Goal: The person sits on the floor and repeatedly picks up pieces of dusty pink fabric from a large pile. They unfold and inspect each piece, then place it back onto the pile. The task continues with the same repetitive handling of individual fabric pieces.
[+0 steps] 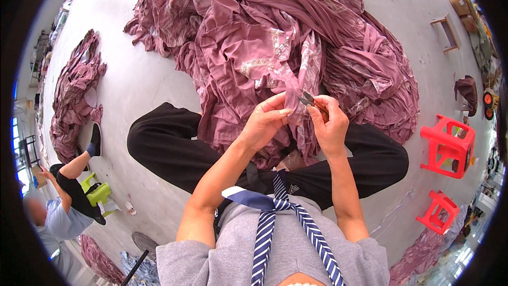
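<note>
A large heap of mauve-pink garments (238, 37) with pale floral patterning spreads over the floor and onto my crossed legs. The top piece carries shiny embroidery (256, 67). My left hand (266, 122) pinches an edge of this garment between thumb and fingers, lifting it above my lap. Small dark thread snips (306, 99) sit in my right hand (330, 126), its fingers closed round them. Their blades point toward the cloth beside my left fingers. Whether they touch a thread is too small to tell.
Two red plastic stools (452, 151) stand at the right, near a small wooden stool (447, 33). On the left lies another mauve garment pile (74, 92), with a person (66, 212) seated by a green stool (99, 195). More cloth (100, 258) lies at lower left.
</note>
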Demonstrator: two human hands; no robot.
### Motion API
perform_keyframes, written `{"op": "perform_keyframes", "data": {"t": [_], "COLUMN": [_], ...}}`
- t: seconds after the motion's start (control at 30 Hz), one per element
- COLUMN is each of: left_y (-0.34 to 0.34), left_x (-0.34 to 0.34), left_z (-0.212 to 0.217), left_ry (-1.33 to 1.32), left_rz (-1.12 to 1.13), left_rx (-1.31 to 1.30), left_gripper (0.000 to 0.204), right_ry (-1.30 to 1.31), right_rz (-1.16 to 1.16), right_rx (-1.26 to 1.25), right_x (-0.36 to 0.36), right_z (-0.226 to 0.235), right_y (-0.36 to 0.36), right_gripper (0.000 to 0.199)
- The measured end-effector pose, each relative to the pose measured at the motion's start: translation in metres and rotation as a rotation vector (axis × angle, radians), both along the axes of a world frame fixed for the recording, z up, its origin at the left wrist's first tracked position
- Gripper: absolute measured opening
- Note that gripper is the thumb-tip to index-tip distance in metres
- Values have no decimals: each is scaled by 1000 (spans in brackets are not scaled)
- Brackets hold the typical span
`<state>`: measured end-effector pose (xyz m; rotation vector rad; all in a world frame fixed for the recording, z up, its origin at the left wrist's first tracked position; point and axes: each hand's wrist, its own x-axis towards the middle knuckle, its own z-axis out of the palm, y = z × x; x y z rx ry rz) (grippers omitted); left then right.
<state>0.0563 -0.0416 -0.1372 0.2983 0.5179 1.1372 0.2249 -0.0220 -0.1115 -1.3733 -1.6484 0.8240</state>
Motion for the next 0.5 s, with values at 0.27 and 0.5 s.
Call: {"op": "perform_keyframes", "data": {"t": [0.27, 0.5], "left_y": [-3, 7], "left_x": [-1, -8], "left_z": [0, 8], "left_ry": [61, 108], "left_rz": [-9, -19], "left_rx": [1, 35], "left_gripper": [43, 44], "right_ry": [-237, 178], "right_rz": [47, -54], "right_rx": [192, -58], "right_x": [-2, 13], "right_z": [11, 7], "right_y": [10, 24], "right_gripper": [22, 21]}}
